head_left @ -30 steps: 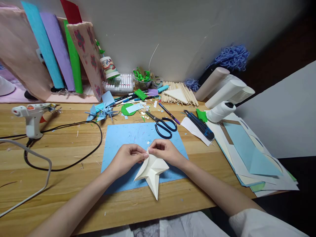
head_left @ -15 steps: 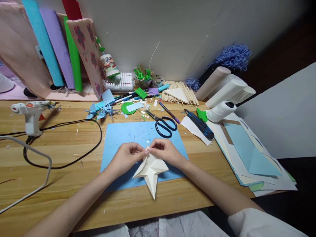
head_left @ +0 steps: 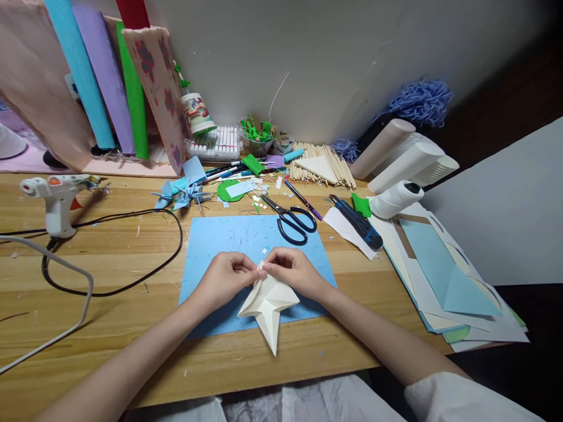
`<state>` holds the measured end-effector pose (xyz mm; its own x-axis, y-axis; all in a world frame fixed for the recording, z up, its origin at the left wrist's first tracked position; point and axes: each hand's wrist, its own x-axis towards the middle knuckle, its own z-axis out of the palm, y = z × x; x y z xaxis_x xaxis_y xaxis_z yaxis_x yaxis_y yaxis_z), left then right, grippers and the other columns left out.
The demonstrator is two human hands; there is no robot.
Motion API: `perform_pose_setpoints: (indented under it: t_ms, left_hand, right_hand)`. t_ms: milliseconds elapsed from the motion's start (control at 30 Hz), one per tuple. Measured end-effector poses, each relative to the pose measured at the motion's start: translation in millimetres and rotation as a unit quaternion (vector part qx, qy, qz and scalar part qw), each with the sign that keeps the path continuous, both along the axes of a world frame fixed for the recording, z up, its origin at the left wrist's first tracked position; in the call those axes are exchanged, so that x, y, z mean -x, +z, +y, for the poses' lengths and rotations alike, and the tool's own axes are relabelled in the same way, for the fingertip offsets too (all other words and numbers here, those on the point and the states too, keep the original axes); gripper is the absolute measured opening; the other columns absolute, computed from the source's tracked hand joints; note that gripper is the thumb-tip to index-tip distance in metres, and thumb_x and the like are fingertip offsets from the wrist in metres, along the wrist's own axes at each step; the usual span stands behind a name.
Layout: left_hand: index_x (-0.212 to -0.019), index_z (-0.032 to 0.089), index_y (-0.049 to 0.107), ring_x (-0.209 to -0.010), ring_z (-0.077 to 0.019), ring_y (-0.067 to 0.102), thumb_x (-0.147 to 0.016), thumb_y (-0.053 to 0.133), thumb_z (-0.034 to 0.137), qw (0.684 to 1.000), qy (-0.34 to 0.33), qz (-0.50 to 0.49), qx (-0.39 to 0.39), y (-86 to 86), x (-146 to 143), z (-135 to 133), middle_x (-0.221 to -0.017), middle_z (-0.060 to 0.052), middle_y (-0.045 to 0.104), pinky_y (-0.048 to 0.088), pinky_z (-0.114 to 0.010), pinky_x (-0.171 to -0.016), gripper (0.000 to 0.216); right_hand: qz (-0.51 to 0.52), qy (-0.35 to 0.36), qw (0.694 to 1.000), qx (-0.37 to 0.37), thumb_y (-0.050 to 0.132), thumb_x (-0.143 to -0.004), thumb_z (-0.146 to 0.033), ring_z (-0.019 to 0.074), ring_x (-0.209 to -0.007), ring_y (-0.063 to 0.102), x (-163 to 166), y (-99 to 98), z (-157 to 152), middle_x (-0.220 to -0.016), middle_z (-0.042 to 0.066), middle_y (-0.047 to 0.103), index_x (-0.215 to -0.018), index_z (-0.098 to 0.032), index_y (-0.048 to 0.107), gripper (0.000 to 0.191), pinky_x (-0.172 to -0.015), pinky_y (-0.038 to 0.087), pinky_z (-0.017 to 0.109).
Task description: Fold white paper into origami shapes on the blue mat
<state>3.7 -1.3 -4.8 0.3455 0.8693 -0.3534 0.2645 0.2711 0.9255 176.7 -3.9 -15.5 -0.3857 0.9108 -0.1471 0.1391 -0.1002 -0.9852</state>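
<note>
Two hands are brought together at one tip of a cream paper star [head_left: 271, 299]. By the thumb and fingers of the left hand [head_left: 229, 276] the tip is pinched from the left; by those of the right hand [head_left: 295, 271] it is pinched from the right, the thumbs being set almost end to end. Neither hand can be called nearer, since the same far tip is gripped by both. From there the star is spread toward the person's body, its long axis run from the pinched tip to the lowest point, which is angled slightly to the right. Most of the star is seen above the blue sheet [head_left: 220, 234], while the lowest point is carried past its near edge, over the wooden table [head_left: 211, 369]. Whether any part is supported by the surface cannot be told. Beyond the right hand, scissors [head_left: 292, 227] are left lying, untouched.
</note>
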Motion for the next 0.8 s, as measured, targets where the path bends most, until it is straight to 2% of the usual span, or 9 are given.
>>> perform_pose_setpoints:
  t_ms: [267, 500, 800]
  left_hand:
    - [-0.060, 0.013, 0.061, -0.054, -0.0118, 0.052, -0.061, 0.068, 0.032, 1.000, 0.007, 0.004, -0.016, 0.7, -0.4, -1.1, -0.058, -0.001, 0.061, 0.039, -0.021, -0.050, 0.021]
    - [-0.063, 0.012, 0.063, -0.053, -0.0107, 0.054, -0.064, 0.067, 0.034, 0.997, 0.022, -0.067, 0.044, 2.4, -0.1, 1.5, -0.056, 0.000, 0.060, 0.045, -0.023, -0.056, 0.022]
    - [-0.067, 0.012, 0.064, -0.057, -0.0114, 0.058, -0.058, 0.072, 0.030, 0.995, 0.043, -0.070, 0.052, 1.9, 0.5, 2.9, -0.060, -0.001, 0.063, 0.047, -0.022, -0.057, 0.022]
  right_hand:
    - [0.014, 0.009, 1.000, -0.011, 0.056, -0.079, -0.032, 0.0098, -0.062, 0.048, 1.0, -1.7, -0.9, -0.069, 0.000, 0.055, -0.074, -0.014, 0.058, 0.019, -0.054, 0.036, 0.021]
    - [0.007, -0.003, 1.000, -0.004, 0.057, -0.078, -0.036, 0.0105, -0.062, 0.048, -0.7, -1.0, 1.3, -0.069, 0.001, 0.054, -0.072, -0.014, 0.057, 0.023, -0.055, 0.037, 0.022]
    - [0.005, 0.001, 1.000, 0.004, 0.058, -0.077, -0.036, 0.0089, -0.058, 0.046, 0.1, -1.7, 0.2, -0.065, -0.001, 0.053, -0.071, -0.014, 0.056, 0.023, -0.051, 0.034, 0.020]
